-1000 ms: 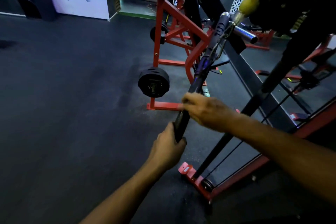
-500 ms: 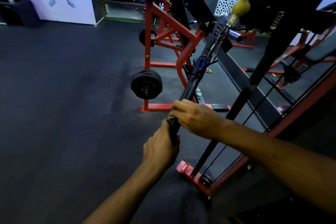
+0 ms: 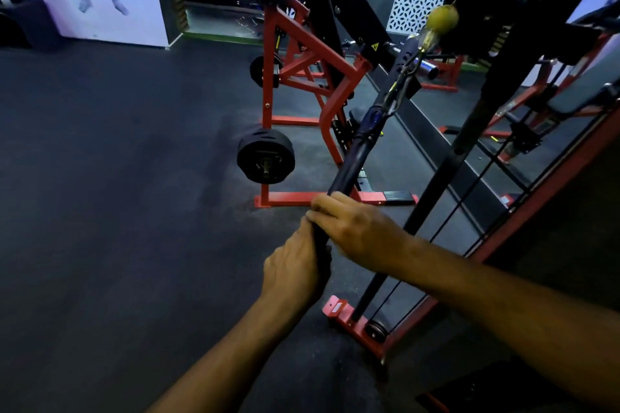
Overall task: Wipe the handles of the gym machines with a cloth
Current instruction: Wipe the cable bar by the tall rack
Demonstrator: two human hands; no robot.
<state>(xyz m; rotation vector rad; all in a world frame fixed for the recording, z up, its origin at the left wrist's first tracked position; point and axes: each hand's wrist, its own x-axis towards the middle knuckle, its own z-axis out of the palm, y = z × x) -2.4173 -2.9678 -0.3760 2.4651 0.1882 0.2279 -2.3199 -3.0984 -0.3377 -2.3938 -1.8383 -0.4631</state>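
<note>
Here the left hand (image 3: pixel 295 273) and right hand (image 3: pixel 355 231) both grip the hanging bar (image 3: pixel 345 168), which may swing if either grip loosens.

No legible txt anywhere.

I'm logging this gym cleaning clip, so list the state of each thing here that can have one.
Left hand: gripping the bar's near end.
Right hand: fingers curled over the bar, just above the left.
Bar handle: hanging tilted, clipped to the cable.
Cloth: not visible.
Weight plate: loaded on the red machine, off the floor.
</note>
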